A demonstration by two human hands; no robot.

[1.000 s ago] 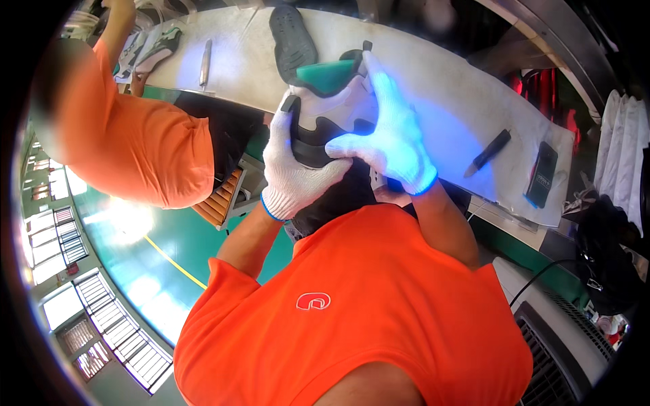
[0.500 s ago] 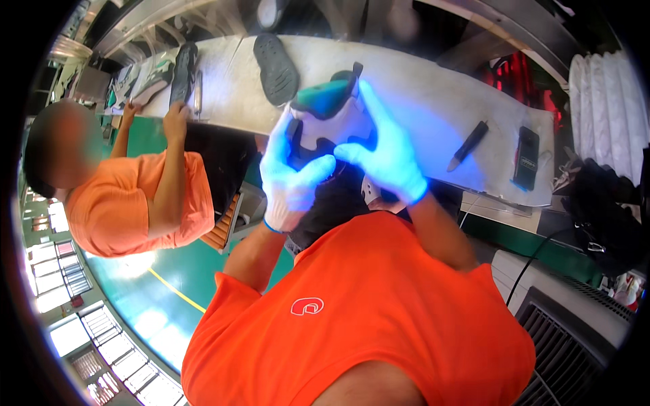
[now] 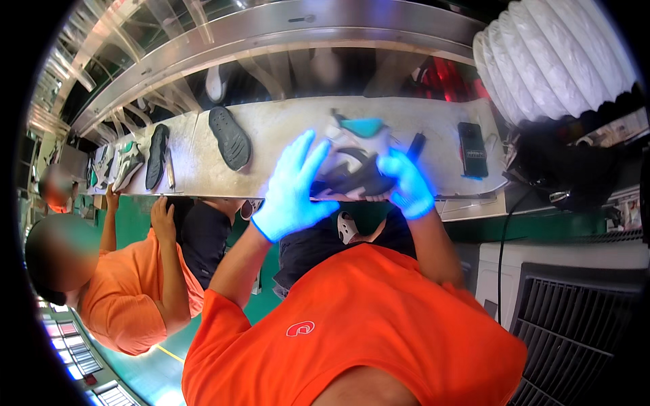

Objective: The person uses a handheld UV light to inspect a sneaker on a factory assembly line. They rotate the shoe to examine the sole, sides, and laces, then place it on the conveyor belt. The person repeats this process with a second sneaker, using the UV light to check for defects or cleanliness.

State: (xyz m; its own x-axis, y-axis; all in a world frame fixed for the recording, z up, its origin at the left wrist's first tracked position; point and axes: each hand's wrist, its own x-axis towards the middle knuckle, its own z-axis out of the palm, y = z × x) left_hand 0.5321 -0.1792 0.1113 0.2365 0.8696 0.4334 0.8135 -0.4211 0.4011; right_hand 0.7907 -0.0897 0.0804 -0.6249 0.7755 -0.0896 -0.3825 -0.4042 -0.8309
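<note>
A shoe upper [image 3: 359,144], grey, white and black with a teal collar lining, is over the bench's front edge and slightly blurred. My right hand [image 3: 407,184], in a glove glowing blue under the light, closes on the shoe upper's right end with curled fingers. My left hand [image 3: 292,191], gloved too, is beside the left end with its fingers stretched and thumb apart; whether it touches the upper I cannot tell. Behind my right hand, a dark-handled tool [image 3: 417,143] lies partly hidden.
A dark shoe sole [image 3: 230,139] lies on the pale bench [image 3: 277,125]. At the right are a dark phone [image 3: 472,150] and a white ribbed duct [image 3: 552,61]. To my left, a co-worker in orange [image 3: 139,291] sits near another sole [image 3: 157,157] and shoes [image 3: 128,164].
The shoe upper has turned so its side shows. My left hand has gone from holding it to stretched fingers; my right hand has curled at its right end. The view has tilted up.
</note>
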